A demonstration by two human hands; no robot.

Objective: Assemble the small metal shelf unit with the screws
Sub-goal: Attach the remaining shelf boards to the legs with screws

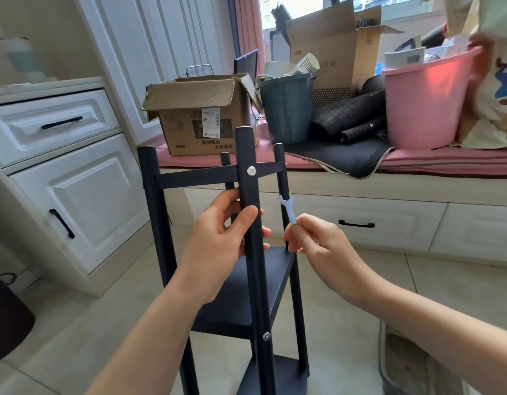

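While my left hand grips the post, my right hand pinches the wrench; it may slip off the screw.

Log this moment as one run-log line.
left hand: grips front post | right hand: pinches small wrench, clear of screws | upper screw: seated | shelf unit: upright

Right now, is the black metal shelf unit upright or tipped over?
Upright: the black metal shelf unit has vertical posts and level shelves; the left hand grips its front post.
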